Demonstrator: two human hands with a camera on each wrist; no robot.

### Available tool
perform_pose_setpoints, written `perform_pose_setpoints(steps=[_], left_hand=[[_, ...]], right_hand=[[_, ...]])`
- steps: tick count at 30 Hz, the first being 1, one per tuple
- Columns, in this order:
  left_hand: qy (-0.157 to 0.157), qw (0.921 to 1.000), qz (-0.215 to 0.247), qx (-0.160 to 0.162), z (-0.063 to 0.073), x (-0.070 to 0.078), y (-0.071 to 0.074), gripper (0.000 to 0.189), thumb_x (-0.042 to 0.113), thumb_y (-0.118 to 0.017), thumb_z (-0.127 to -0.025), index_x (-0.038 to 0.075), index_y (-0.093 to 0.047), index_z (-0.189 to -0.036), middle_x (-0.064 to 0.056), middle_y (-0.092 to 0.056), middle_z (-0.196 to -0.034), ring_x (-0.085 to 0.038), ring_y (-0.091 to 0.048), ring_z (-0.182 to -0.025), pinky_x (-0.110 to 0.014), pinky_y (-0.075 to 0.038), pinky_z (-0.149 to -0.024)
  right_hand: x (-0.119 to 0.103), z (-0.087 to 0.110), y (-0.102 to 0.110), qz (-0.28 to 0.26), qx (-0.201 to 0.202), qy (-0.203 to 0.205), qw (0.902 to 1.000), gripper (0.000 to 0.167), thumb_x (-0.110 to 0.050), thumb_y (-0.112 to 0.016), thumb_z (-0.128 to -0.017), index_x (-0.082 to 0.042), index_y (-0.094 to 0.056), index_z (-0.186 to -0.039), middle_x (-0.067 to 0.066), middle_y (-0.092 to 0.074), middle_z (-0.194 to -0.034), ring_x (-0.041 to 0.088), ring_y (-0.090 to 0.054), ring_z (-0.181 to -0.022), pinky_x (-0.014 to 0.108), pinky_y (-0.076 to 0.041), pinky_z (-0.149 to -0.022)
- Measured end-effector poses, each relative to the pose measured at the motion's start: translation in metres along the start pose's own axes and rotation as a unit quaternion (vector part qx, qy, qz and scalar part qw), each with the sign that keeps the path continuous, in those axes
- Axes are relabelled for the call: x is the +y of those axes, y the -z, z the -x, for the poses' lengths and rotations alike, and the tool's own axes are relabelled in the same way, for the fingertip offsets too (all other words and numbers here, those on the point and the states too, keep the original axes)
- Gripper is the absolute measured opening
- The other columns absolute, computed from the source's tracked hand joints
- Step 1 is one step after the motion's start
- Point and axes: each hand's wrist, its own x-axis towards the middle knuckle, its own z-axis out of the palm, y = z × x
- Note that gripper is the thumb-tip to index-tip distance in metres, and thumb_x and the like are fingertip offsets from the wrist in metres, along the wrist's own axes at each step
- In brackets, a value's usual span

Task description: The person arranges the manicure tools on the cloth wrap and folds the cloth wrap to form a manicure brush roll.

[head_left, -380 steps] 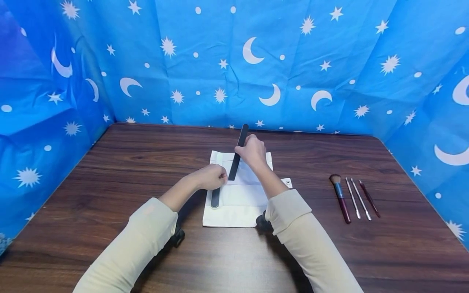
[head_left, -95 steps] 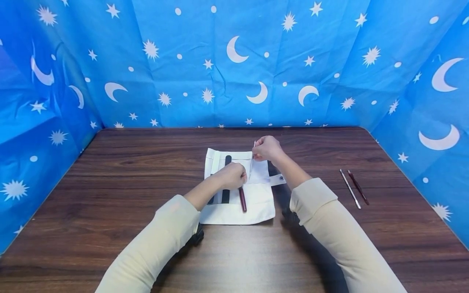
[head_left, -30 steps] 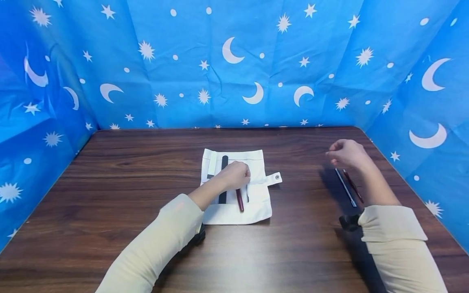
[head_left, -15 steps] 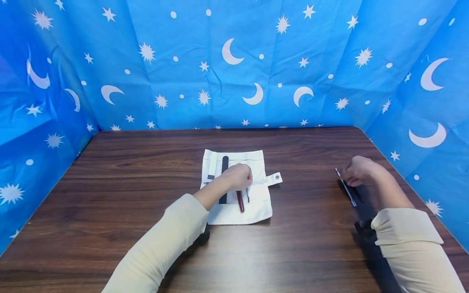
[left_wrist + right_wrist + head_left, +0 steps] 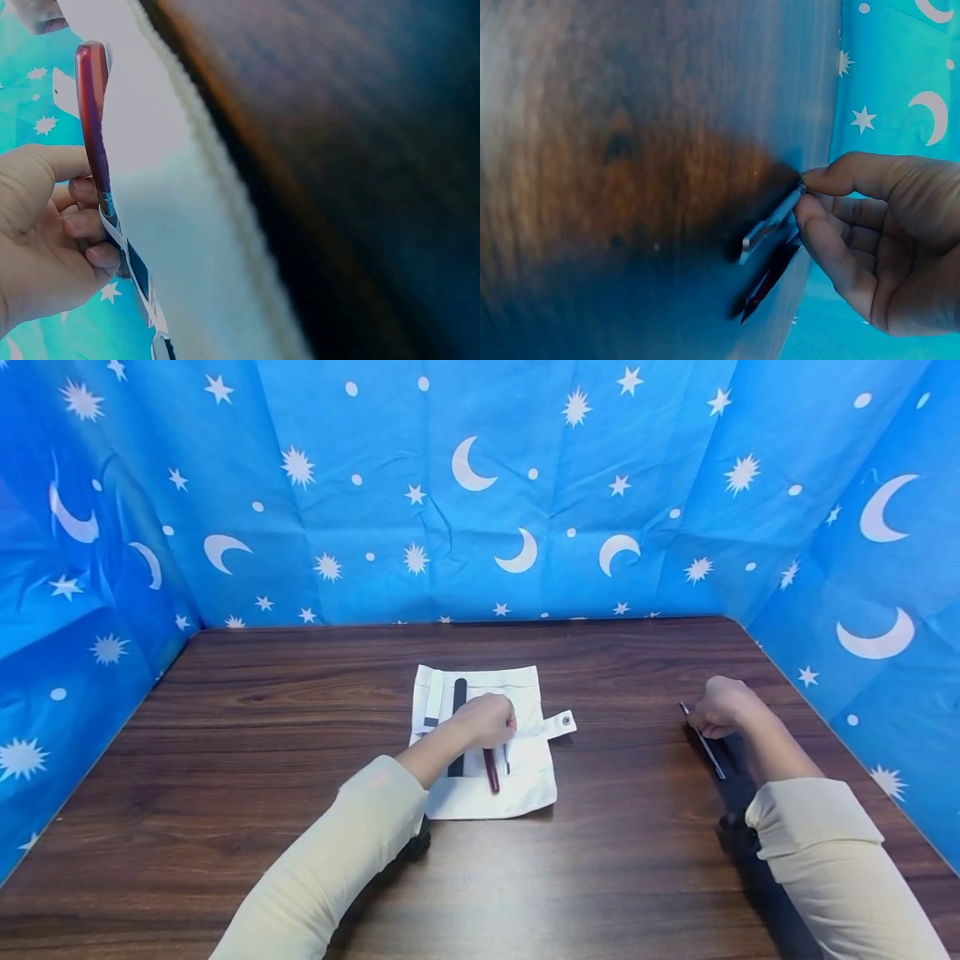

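Note:
In the head view, a white cloth pouch (image 5: 528, 789) lies unfolded on the table. My left hand (image 5: 489, 720) rests at its pocket edge; in the left wrist view its curled fingers hold that edge beside the brush's dark red handle (image 5: 91, 112). Tucked into the pouch are the makeup brush (image 5: 491, 772), a thin metal tool (image 5: 507, 760), and a black nail file (image 5: 457, 764). Off to the right, my right hand (image 5: 723, 706) pinches one end of a metal cuticle pusher (image 5: 708, 753) between thumb and index finger. A slim dark red tool (image 5: 769, 285) lies beside it.
The pouch's snap tab (image 5: 561, 723) sticks out to the right. A second file (image 5: 433, 697) with a pale upper part sits at the pouch's left side. The brown wooden table (image 5: 300, 693) meets a blue star-and-moon cloth (image 5: 375, 527) behind.
My right hand went from the pouch to the tools on the right, came down, and now pinches the cuticle pusher. Earlier, it brought another metal tool to the pouch. My left hand has stayed there.

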Motion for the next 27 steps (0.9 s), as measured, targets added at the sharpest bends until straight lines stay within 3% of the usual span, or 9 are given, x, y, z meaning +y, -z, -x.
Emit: perform_pose_setpoints(steps=[6,12,17,19,22,25,27], left_hand=[[0.003,1.0000,0.000,-0.004,0.000,-0.001,0.000,0.030,0.005,-0.055,-0.087,0.014,-0.052,-0.059,0.004,-0.042,-0.054,-0.010,-0.041,-0.053,-0.021,-0.032,-0.051],[0.002,1.0000,0.003,-0.005,0.000,-0.001,0.001,0.029,0.005,-0.054,-0.088,0.014,-0.053,-0.060,0.004,-0.043,-0.056,-0.010,-0.042,-0.055,-0.021,-0.033,-0.054],[0.000,1.0000,0.002,-0.010,-0.001,0.000,0.001,0.025,0.006,-0.052,-0.089,0.012,-0.056,-0.065,0.003,-0.047,-0.061,-0.011,-0.043,-0.057,-0.022,-0.034,-0.056],[-0.001,0.9999,0.000,-0.011,-0.001,-0.001,0.001,0.022,0.006,-0.052,-0.090,0.012,-0.057,-0.069,0.003,-0.049,-0.063,-0.011,-0.044,-0.058,-0.022,-0.035,-0.056],[-0.001,0.9999,-0.001,-0.013,-0.001,-0.002,0.001,0.020,0.007,-0.051,-0.091,0.011,-0.060,-0.073,0.003,-0.052,-0.067,-0.011,-0.046,-0.059,-0.022,-0.036,-0.057],[0.000,0.9999,-0.001,-0.015,-0.002,-0.001,0.001,0.020,0.008,-0.051,-0.091,0.011,-0.061,-0.074,0.003,-0.052,-0.067,-0.011,-0.046,-0.059,-0.022,-0.036,-0.056],[-0.001,0.9999,0.000,-0.016,-0.002,0.000,0.001,0.021,0.008,-0.051,-0.091,0.011,-0.060,-0.073,0.002,-0.052,-0.066,-0.011,-0.046,-0.058,-0.022,-0.036,-0.055]], right_hand=[[-0.007,0.001,-0.001,-0.027,0.028,0.052,0.9979,0.014,-0.002,-0.053,-0.077,0.009,-0.061,-0.075,0.002,-0.060,-0.057,0.011,-0.058,-0.055,0.028,-0.052,-0.055],[-0.032,0.005,-0.003,-0.035,0.079,0.111,0.9901,0.020,-0.007,-0.054,-0.084,0.010,-0.062,-0.089,0.003,-0.062,-0.062,0.012,-0.061,-0.058,0.026,-0.050,-0.055],[-0.058,0.005,-0.011,-0.102,0.124,0.135,0.9778,0.020,-0.008,-0.056,-0.086,0.010,-0.060,-0.095,0.005,-0.064,-0.066,0.012,-0.062,-0.059,0.026,-0.051,-0.055],[-0.069,0.002,-0.016,-0.143,0.145,0.145,0.9682,0.020,-0.007,-0.057,-0.086,0.011,-0.059,-0.095,0.006,-0.064,-0.068,0.009,-0.062,-0.057,0.026,-0.052,-0.056],[-0.089,-0.003,-0.025,-0.227,0.163,0.167,0.9454,0.019,-0.003,-0.055,-0.086,0.013,-0.055,-0.096,0.006,-0.063,-0.070,0.008,-0.063,-0.057,0.028,-0.053,-0.059],[-0.110,-0.009,-0.036,-0.324,0.153,0.183,0.9154,0.018,0.002,-0.053,-0.086,0.016,-0.050,-0.097,0.006,-0.061,-0.070,0.011,-0.064,-0.058,0.033,-0.052,-0.065],[-0.122,-0.013,-0.044,-0.369,0.136,0.184,0.9007,0.018,0.004,-0.052,-0.086,0.017,-0.048,-0.097,0.005,-0.060,-0.068,0.014,-0.064,-0.058,0.037,-0.052,-0.068]])
